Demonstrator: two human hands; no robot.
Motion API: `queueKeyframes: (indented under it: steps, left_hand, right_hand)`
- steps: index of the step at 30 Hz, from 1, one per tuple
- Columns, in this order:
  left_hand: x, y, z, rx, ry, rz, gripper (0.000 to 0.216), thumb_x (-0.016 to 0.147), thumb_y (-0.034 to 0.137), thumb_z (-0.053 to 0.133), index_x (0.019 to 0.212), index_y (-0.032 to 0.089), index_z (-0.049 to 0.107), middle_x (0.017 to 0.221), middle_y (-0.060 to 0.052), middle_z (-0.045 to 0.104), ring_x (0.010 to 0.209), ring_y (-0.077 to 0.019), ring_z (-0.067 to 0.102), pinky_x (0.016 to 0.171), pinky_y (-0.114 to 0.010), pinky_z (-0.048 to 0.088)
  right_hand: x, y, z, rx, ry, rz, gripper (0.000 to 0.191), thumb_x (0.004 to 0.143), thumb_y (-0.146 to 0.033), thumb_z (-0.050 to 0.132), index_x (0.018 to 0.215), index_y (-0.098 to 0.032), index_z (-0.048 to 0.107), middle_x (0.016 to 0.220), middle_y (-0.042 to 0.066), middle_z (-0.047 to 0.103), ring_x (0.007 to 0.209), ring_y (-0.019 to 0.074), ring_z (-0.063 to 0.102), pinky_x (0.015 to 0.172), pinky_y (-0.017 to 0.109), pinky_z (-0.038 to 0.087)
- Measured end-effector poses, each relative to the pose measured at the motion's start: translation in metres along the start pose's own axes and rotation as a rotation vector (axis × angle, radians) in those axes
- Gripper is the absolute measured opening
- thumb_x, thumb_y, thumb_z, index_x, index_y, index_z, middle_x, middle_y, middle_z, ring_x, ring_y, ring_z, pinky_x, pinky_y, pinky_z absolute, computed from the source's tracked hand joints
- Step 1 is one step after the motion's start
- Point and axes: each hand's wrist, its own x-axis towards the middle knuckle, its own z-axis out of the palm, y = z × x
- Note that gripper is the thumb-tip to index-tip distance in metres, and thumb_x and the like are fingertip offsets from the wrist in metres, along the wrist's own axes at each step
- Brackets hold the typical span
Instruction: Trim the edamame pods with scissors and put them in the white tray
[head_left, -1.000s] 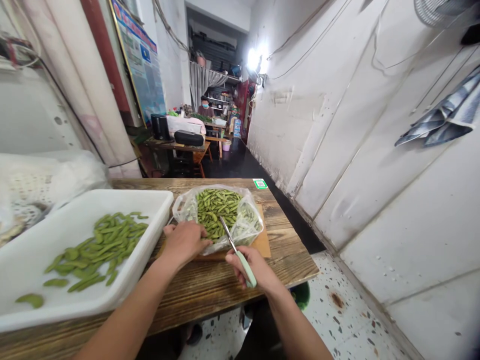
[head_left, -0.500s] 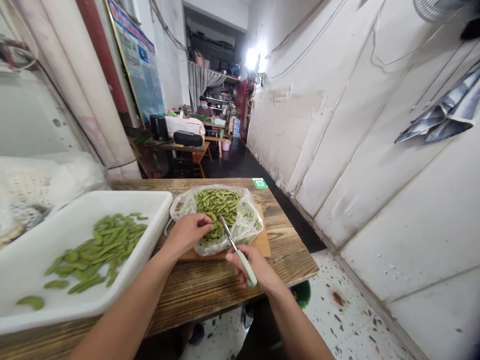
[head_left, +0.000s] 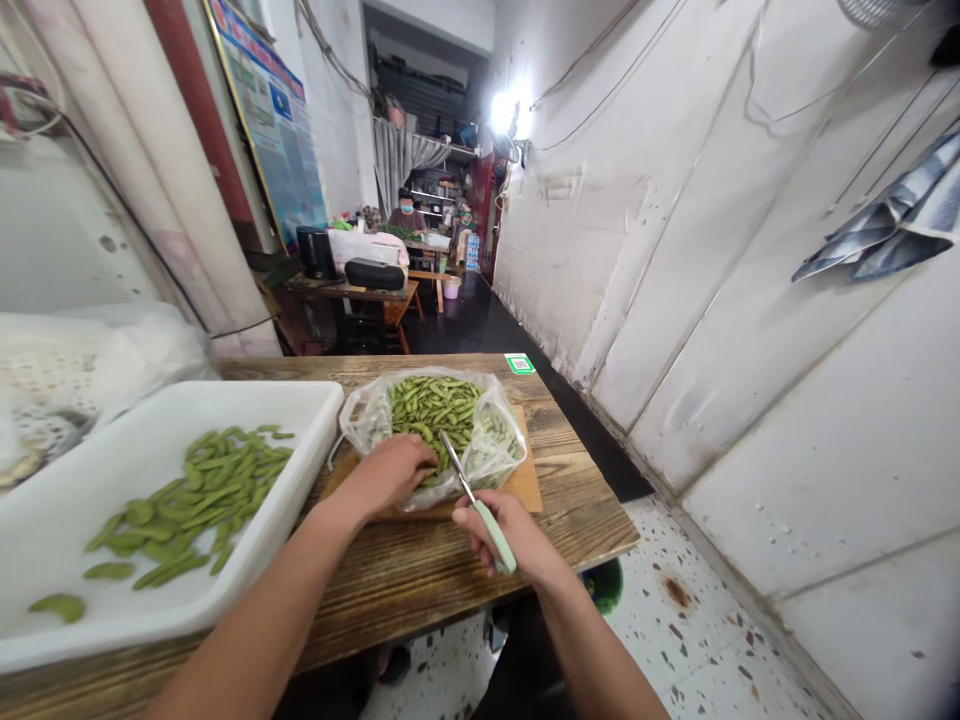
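A clear plastic bag [head_left: 495,445] full of green bean pods [head_left: 435,405] lies on a wooden cutting board [head_left: 525,485] on the wooden table [head_left: 442,575]. My left hand [head_left: 386,475] reaches into the bag's near side, fingers curled down among the pods; what they hold is hidden. My right hand [head_left: 506,535] is closed on the pale green handles of a pair of scissors [head_left: 472,500], whose blades point up toward the bag. A white tray [head_left: 82,480] on the left holds a heap of green pods [head_left: 195,495].
A white plastic-wrapped bundle [head_left: 90,355] lies behind the tray. A green sticker [head_left: 519,364] is at the table's far edge. A white wall runs along the right, with speckled floor [head_left: 675,620] below. Far down the corridor are tables and a seated person [head_left: 406,212].
My left hand has moved from the bag's near left edge forward and right into the pods. The right hand and scissors have barely moved.
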Motion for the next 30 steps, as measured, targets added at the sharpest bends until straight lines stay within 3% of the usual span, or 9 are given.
queueKeyframes:
  steps: [5,10,15,23,30]
  left_hand:
    - [0.000,0.003,-0.005,0.003,-0.015,-0.059,0.015,0.071,0.017,0.055,0.069,0.019,0.070,0.080,-0.009,0.068,0.082,-0.0229,0.061,0.077,-0.032,0.041]
    - [-0.009,0.007,-0.013,-0.349,0.141,-0.177,0.023,0.078,0.035,0.052,0.083,0.021,0.069,0.078,-0.002,0.071,0.074,-0.0186,0.061,0.069,-0.027,0.043]
    - [-0.015,0.011,-0.016,-0.586,0.170,-0.232,0.032,0.074,0.046,0.058,0.087,0.021,0.074,0.089,-0.001,0.075,0.083,-0.0207,0.066,0.077,-0.028,0.046]
    - [-0.019,0.012,-0.017,-0.564,0.156,-0.255,0.030,0.072,0.045,0.060,0.082,0.023,0.076,0.088,-0.001,0.077,0.086,-0.0231,0.067,0.079,-0.029,0.046]
    - [-0.018,0.012,-0.015,-0.576,0.139,-0.243,0.029,0.072,0.044,0.059,0.081,0.022,0.075,0.086,-0.002,0.076,0.084,-0.0225,0.066,0.078,-0.029,0.046]
  right_hand:
    - [0.000,0.003,-0.001,-0.011,-0.001,0.002,0.049,0.070,-0.059,0.068,0.091,-0.017,0.056,0.051,-0.008,0.048,0.036,0.0062,0.041,0.031,0.017,0.035]
    - [-0.002,0.006,-0.002,-0.018,0.018,-0.013,0.049,0.072,-0.058,0.067,0.096,-0.017,0.054,0.057,-0.007,0.048,0.041,0.0062,0.043,0.035,0.017,0.038]
    - [-0.002,0.006,-0.001,-0.034,-0.028,-0.044,0.049,0.076,-0.057,0.065,0.103,-0.017,0.055,0.055,-0.008,0.043,0.040,0.0053,0.037,0.037,0.018,0.037]
    - [-0.001,0.008,-0.002,-0.172,-0.024,-0.045,0.053,0.074,-0.061,0.064,0.104,-0.018,0.059,0.056,-0.006,0.044,0.040,0.0071,0.041,0.038,0.019,0.035]
    - [0.002,0.004,-0.004,-0.295,-0.002,-0.108,0.044,0.077,-0.059,0.062,0.085,-0.017,0.065,0.049,-0.005,0.041,0.044,0.0087,0.038,0.043,0.021,0.030]
